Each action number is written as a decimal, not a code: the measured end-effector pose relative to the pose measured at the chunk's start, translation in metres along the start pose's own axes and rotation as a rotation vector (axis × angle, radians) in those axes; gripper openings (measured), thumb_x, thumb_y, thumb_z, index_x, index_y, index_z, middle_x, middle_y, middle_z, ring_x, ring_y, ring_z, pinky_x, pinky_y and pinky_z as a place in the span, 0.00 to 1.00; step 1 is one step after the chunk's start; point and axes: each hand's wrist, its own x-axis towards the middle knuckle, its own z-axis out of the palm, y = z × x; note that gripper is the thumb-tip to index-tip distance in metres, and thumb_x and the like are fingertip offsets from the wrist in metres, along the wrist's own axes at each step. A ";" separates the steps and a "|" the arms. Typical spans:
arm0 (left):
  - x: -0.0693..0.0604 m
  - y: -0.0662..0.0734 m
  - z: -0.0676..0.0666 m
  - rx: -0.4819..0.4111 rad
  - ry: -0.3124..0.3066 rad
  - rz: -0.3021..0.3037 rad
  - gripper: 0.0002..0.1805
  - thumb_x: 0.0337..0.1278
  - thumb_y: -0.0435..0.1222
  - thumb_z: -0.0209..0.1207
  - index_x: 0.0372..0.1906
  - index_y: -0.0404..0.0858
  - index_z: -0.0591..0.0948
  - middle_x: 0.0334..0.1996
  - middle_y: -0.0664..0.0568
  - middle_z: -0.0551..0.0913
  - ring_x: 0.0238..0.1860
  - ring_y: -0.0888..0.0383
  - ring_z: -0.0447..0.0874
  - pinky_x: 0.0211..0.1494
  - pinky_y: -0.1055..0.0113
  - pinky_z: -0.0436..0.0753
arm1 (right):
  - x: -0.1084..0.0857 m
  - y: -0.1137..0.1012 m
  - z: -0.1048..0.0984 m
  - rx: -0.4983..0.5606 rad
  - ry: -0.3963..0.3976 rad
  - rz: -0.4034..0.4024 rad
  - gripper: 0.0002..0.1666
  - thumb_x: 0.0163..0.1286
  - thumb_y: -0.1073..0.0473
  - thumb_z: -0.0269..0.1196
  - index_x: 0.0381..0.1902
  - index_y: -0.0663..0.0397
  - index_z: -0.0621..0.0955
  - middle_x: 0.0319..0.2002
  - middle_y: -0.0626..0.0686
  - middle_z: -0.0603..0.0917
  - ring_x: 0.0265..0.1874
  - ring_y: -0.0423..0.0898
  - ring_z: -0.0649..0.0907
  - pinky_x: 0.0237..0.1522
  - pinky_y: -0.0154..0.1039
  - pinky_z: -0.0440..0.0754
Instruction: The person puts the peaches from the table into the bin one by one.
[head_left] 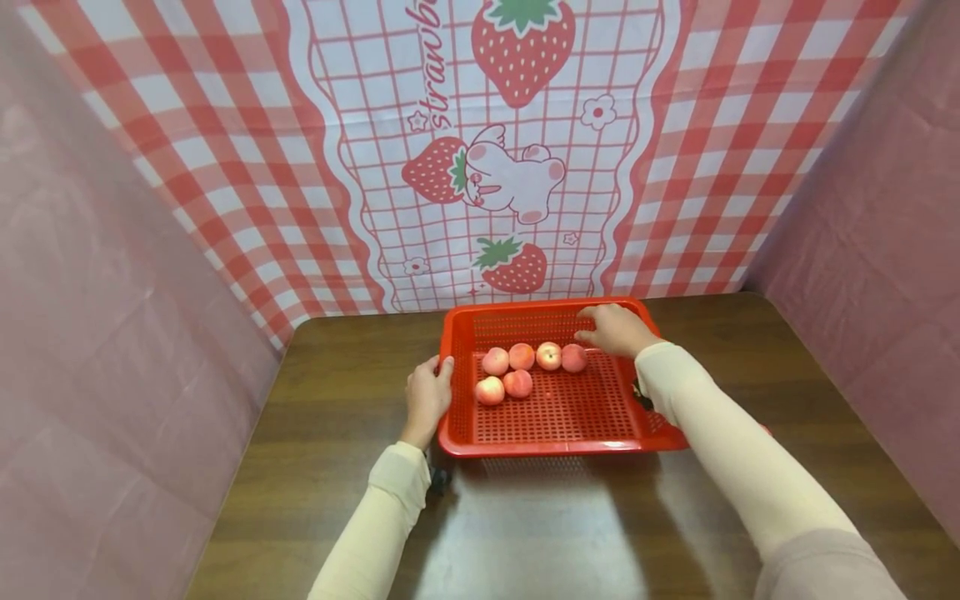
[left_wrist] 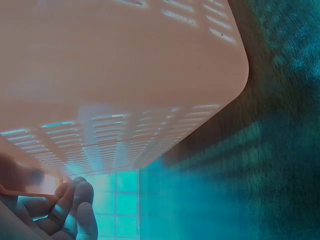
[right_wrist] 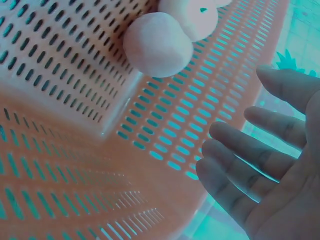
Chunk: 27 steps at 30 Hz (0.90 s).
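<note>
A red slotted plastic basket (head_left: 573, 412) holds several peaches (head_left: 522, 357), grouped toward its back and left. My left hand (head_left: 429, 395) grips the basket's left rim. The thumb lies at the top of the rim, while the fingers (left_wrist: 83, 195) curl below it in the left wrist view. Over the back right part of the basket hovers my right hand (head_left: 617, 332), its fingers apart and nothing held. The right wrist view shows that hand's palm and, away from the fingertips, the nearest peach (right_wrist: 157, 45) on the basket floor.
The basket stands on a brown wooden table (head_left: 337, 417), near its back edge. Behind it hangs a red-and-white checked cloth (head_left: 690, 167) printed with strawberries. Pink cloth walls (head_left: 105, 333) close in the left and right sides.
</note>
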 end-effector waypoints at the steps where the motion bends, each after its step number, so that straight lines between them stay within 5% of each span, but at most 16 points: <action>1: 0.000 0.000 0.000 0.002 0.000 0.001 0.22 0.68 0.46 0.55 0.57 0.37 0.82 0.49 0.38 0.86 0.50 0.39 0.83 0.55 0.47 0.78 | -0.001 0.000 -0.001 0.015 0.000 -0.002 0.29 0.70 0.53 0.60 0.63 0.64 0.75 0.59 0.66 0.79 0.56 0.62 0.80 0.56 0.58 0.77; 12: 0.002 0.001 0.002 -0.005 -0.003 0.011 0.21 0.67 0.46 0.55 0.56 0.37 0.82 0.48 0.38 0.86 0.49 0.39 0.83 0.55 0.46 0.78 | -0.009 0.013 -0.018 0.035 0.072 -0.016 0.27 0.70 0.52 0.60 0.61 0.65 0.76 0.53 0.66 0.83 0.51 0.62 0.82 0.53 0.59 0.77; 20: 0.005 0.002 0.000 0.019 -0.016 -0.012 0.21 0.68 0.47 0.55 0.56 0.38 0.82 0.49 0.40 0.86 0.50 0.39 0.83 0.56 0.46 0.77 | -0.017 0.020 -0.030 0.065 0.126 -0.015 0.21 0.72 0.55 0.58 0.57 0.61 0.80 0.47 0.63 0.86 0.38 0.53 0.83 0.41 0.51 0.79; 27: 0.003 0.000 -0.001 0.002 -0.014 -0.009 0.20 0.67 0.46 0.56 0.54 0.38 0.83 0.46 0.40 0.87 0.47 0.39 0.84 0.54 0.47 0.78 | -0.030 0.030 -0.041 0.086 0.140 0.031 0.25 0.72 0.54 0.58 0.60 0.64 0.77 0.49 0.66 0.84 0.41 0.56 0.83 0.43 0.54 0.80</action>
